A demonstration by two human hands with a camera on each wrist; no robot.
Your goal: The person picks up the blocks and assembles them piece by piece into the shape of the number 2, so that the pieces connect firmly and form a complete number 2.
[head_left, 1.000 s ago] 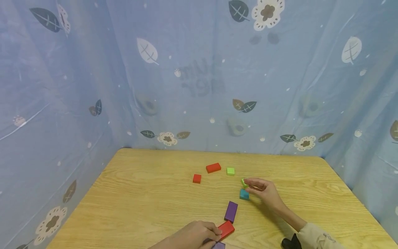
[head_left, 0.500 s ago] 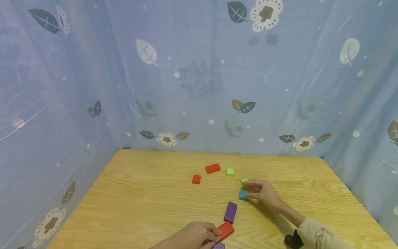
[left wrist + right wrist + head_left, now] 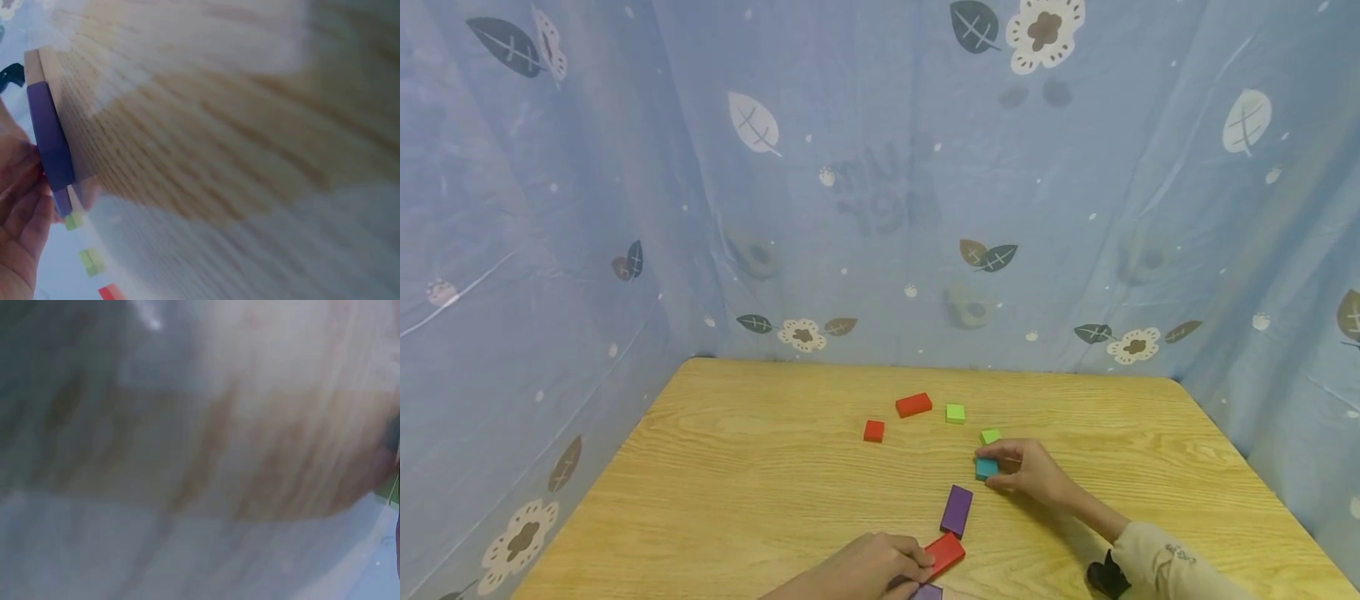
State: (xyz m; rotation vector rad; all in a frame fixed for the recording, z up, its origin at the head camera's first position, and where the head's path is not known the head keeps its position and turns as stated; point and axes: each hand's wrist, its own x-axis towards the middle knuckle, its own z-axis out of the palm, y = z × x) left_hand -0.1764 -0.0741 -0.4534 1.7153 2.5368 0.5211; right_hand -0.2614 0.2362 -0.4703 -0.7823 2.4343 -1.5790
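My right hand (image 3: 1033, 473) is at a small blue block (image 3: 987, 469), with its index finger and thumb on either side of it. A lime green block (image 3: 991, 437) lies just behind those fingers. Near the front, my left hand (image 3: 868, 567) pinches the near end of a long red block (image 3: 947, 553). Beyond that red one lies a dark purple block (image 3: 957, 510), close to its far end. Below the left fingers shows part of a lighter purple block (image 3: 928, 592); the left wrist view has a purple block (image 3: 51, 134) beside the hand.
Farther back on the wooden table (image 3: 737, 467) lie a red block (image 3: 913, 405), a small red block (image 3: 874, 431) and another lime green block (image 3: 955, 414). A black object (image 3: 1107, 577) is by the right sleeve. Blue patterned curtain (image 3: 865, 208) surrounds the table's back and sides.
My right hand has moved from the nearer lime green block down to the blue block, which has shifted very slightly. The left hand stays where it was on the red block.
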